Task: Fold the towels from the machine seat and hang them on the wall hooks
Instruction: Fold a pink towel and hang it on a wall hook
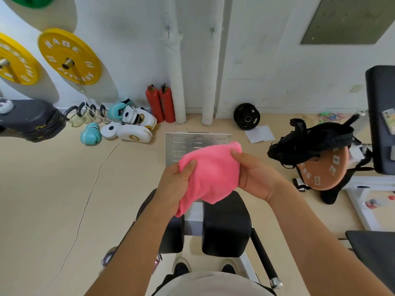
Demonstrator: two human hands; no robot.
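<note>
A person stands over a gym machine, holding a pink towel in the air between both hands, above the black padded machine seat. The left hand pinches the towel's left edge, thumb on top; the right hand grips its right edge, fingers curled round the cloth. The towel is bunched and partly folded, its long axis running lower left to upper right. Two wall hooks sit straight ahead and well above the hands, both apparently bare; the right-hand hook lies nearer the right hand
</note>
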